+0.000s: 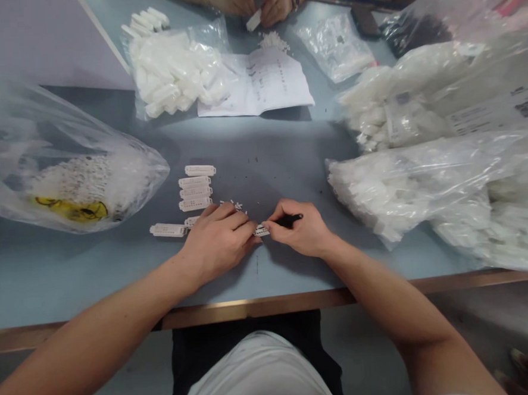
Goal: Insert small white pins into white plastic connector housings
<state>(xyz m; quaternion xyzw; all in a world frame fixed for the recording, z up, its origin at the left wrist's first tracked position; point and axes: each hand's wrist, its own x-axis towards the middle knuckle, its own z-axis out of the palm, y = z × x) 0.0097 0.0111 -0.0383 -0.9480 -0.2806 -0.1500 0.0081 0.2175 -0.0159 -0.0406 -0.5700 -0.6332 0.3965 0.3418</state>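
Observation:
Under the fingertips of my left hand (219,239) is a small white slotted plastic strip (261,231), held low over the table. My left fingers are closed on its left end and hide most of it. My right hand (300,228) pinches a slim black tool (291,220), whose tip meets the strip or lies just above it; the fingers cover that tip. Tiny white pieces (233,205) lie scattered just beyond my left hand. Several similar white strips (195,192) lie in a column to the left, with another white strip (168,230) beside my left knuckles.
A clear bag (79,185) of small parts sits at left. Big bags of white pieces (380,190) fill the right. Across the table are another bag (171,72), a printed sheet (266,84) and a co-worker's hands (274,3) with a white piece. The table edge (253,308) runs in front of me.

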